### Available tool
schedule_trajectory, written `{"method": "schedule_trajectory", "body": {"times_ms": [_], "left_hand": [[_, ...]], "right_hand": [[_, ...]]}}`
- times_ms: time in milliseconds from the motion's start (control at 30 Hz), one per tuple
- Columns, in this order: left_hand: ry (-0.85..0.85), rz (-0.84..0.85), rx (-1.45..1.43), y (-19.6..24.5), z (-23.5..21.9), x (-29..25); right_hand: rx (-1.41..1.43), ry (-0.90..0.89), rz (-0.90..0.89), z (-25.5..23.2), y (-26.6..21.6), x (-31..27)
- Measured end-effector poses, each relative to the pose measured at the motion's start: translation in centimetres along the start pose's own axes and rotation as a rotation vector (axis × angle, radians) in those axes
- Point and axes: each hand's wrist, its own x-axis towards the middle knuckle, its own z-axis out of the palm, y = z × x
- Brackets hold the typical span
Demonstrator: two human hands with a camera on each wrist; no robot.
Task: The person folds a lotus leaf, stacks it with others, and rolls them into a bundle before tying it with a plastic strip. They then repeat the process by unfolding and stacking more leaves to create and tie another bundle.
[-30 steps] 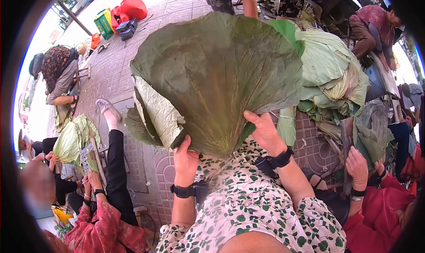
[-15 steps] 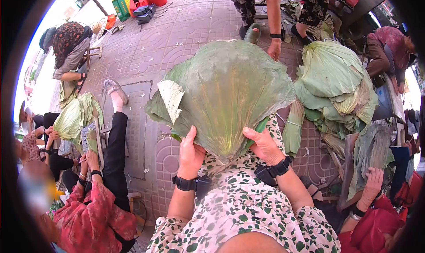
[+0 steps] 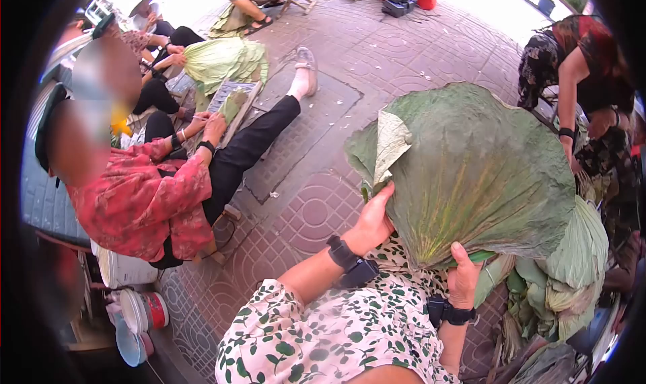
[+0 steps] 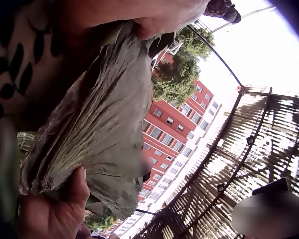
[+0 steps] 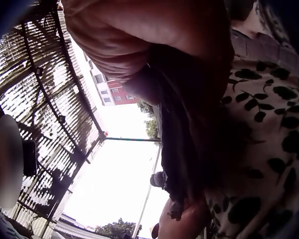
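Clearly, the left hand (image 3: 372,221) and the right hand (image 3: 464,281) share one broad, dull-green, fan-shaped leaf (image 3: 481,169)

Well, in the head view the leaf spreads right of centre, its narrow, yellow-ribbed end toward the wearer. The left hand is clamped on its left edge; the right hand pinches the near edge, thumb uppermost (most fingers of both are hidden). A small, pale, papery flap (image 3: 392,142) stands at the leaf's upper left. Below the hands is white cloth printed with green leaves (image 3: 323,323). A heap of pale green, pleated leaves (image 3: 580,249) lies at the right, partly covered by the leaf. At the left sits a person in a red patterned shirt (image 3: 145,206).

In the left wrist view the leaf runs down the left half, ribs gathering toward the lower left, with a thumb pressed on it there. A red-and-white, many-windowed building (image 4: 174,124) fills the middle, and a slatted roof (image 4: 249,129) the right.

In the right wrist view, a shadowed hand crosses the top; its fingertips, and so their hold, cannot be made out here.
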Motion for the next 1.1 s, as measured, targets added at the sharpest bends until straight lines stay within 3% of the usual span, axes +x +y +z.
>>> {"method": "schedule_trajectory", "body": {"times_ms": [233, 300, 367, 600, 867, 1033, 1100], "left_hand": [[0.040, 0.000, 0.019, 0.1, 0.2, -1.1], [0.024, 0.041, 0.005, 0.1, 0.1, -1.1], [0.138, 0.031, 0.018, 0.3, 0.7, -1.6], [0.139, 0.126, -0.055, 0.6, 0.0, -2.5], [0.174, 0.202, -0.071, 0.9, -1.2, -3.0], [0.141, 0.185, -0.024, 0.9, -1.2, -2.6], [0.174, 0.110, 0.049, 1.1, 0.0, -3.0]], "right_hand": [[0.086, -0.002, 0.120, 0.0, 0.7, 1.1], [0.068, -0.060, 0.141, 0.0, 0.7, 1.2], [0.081, -0.068, 0.144, 0.2, 1.0, 1.6], [0.125, -0.170, 0.257, 1.4, 0.4, 2.3], [0.098, -0.269, 0.229, 2.1, 1.0, 2.5], [0.120, -0.192, 0.140, 2.0, 1.2, 2.5], [0.127, -0.217, 0.217, 2.2, 0.4, 2.1]]}}
